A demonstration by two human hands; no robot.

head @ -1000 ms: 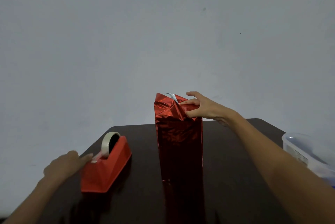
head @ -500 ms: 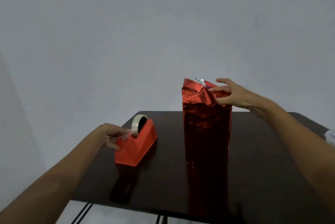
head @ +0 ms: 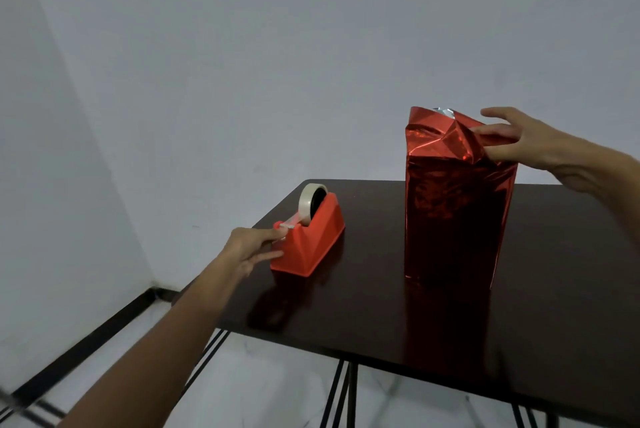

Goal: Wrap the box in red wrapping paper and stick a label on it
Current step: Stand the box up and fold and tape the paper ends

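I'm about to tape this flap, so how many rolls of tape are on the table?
1. The tape roll sits in the red dispenser by the left hand; another could hide behind the wrapped box.

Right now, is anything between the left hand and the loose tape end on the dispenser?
Nothing visible. The left hand is at the tape end on the red dispenser; the wrapped box, held by the right hand, stands apart to its right.
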